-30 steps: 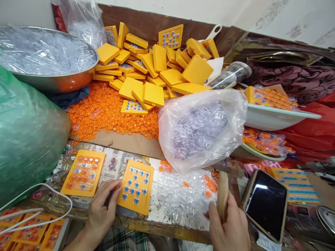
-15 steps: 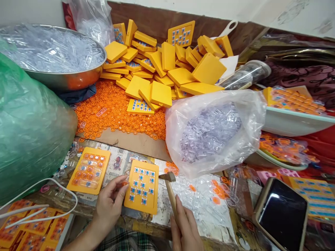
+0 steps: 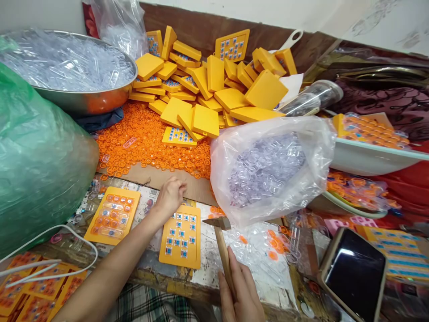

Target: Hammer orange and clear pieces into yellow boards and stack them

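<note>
My right hand (image 3: 243,288) is wrapped round the wooden handle of a small hammer (image 3: 224,250); its metal head is raised beside a yellow panel. That yellow panel (image 3: 181,257) lies flat on the bench, with rows of small blue-and-white switches on its face. My left hand (image 3: 171,195) is over the panel's far edge, fingers curled together; what they hold, if anything, I cannot make out. To the left lies a second yellow panel (image 3: 129,199) fitted with clear-and-orange caps. Past my left hand spreads a heap of orange caps (image 3: 154,152).
Yellow panels (image 3: 206,120) are piled at the back. An open plastic bag (image 3: 221,179) of clear pieces stands right of centre. A metal bowl (image 3: 100,103) and a green bag (image 3: 43,170) flank the left. At right lies a phone (image 3: 355,273); a white cable (image 3: 95,250) loops at left.
My left hand has moved forward from beside the panel, where it pinched an orange cap, to beyond the panel's far edge. The hammer is still in my right hand, almost unmoved.
</note>
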### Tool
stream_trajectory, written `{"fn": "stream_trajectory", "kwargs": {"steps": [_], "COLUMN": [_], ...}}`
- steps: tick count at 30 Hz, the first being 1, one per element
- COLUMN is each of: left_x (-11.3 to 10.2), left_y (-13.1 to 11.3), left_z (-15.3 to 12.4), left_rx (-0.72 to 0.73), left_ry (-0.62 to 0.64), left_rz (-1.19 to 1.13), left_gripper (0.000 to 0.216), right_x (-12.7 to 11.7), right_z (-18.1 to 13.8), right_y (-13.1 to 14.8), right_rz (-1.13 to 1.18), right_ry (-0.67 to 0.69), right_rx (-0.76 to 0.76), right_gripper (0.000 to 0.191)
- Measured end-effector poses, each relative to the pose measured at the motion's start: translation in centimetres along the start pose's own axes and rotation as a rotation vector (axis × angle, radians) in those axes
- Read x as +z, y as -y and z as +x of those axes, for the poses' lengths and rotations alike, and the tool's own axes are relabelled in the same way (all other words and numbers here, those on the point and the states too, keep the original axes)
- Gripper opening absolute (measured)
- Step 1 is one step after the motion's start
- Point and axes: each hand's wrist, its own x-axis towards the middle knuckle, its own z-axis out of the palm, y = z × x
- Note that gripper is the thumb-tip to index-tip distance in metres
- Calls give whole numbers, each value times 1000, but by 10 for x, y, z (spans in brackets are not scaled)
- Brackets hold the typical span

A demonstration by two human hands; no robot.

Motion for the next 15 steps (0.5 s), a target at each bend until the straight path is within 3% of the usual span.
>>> {"fn": "stream_trajectory", "kwargs": {"steps": [5,10,15], "left_x": [4,-6,2], "left_y": [5,-7,-13], "left_z": [4,-39,-73], "left_rx": [77,189,295], "left_ry": [40,112,140], "left_rz": [55,5,-2], "left_gripper": [24,30,42], "right_x": [4,-1,-4], "right_z": [-1,3,9], "right_y": [7,12,19], "right_rz": [-2,14,8], "right_ry": [-32,-59,-43], "right_rx": [-14,-77,-160], "right_gripper": [54,59,60]}}
